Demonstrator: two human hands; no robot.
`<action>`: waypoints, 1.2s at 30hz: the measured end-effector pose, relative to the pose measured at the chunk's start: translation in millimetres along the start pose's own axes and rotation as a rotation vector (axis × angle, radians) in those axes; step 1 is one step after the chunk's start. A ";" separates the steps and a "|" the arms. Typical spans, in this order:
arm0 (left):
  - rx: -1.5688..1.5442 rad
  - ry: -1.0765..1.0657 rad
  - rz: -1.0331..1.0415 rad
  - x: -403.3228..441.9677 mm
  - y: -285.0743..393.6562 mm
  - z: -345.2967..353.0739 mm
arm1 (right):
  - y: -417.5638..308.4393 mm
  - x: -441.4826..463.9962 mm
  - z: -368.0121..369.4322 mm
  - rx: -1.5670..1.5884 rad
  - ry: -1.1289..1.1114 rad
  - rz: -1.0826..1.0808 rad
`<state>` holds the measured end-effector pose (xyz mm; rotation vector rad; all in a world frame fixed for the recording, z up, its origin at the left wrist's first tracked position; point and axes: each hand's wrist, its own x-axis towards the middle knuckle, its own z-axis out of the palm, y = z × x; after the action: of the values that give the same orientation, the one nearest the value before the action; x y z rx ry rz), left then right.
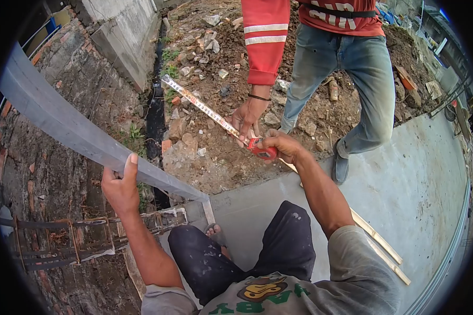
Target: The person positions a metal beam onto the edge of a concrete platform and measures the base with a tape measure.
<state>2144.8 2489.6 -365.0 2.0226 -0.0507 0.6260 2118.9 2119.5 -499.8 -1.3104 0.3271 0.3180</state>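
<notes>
My left hand (122,185) is wrapped around the lower part of a long grey metal beam (71,123), its thumb on the top face. The beam slants from the upper left down to a spot beside my foot. In my right hand (284,145) is a red tape measure (266,153), gripped by its case. Its blade (207,110) is drawn out toward the upper left over the rubble. A co-worker's hand (247,116) reaches down to the blade close to the case; whether it grips the blade or the case I cannot tell.
The co-worker (341,68) stands at the rubble's edge. Wooden strips (376,231) lie on the grey concrete slab (404,178) at my right. A narrow dark gap (156,121) runs beside the brick wall (63,173). Rusty rebar (71,241) sticks out at lower left.
</notes>
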 end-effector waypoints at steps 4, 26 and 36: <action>0.009 0.005 0.000 0.7 -2.0 -0.2 | 17.8 13.5 2.0 0.006 -0.024 -0.029; 0.006 0.036 0.006 -0.6 -1.0 2.6 | 78.7 15.9 16.8 -0.167 0.158 -0.100; -0.049 0.005 0.000 1.3 0.6 2.5 | 108.8 -5.3 18.5 -0.115 0.183 -0.049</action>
<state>2146.8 2487.5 -364.8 1.9740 -0.0616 0.6242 2070.7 2162.1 -589.8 -1.4627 0.4351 0.1781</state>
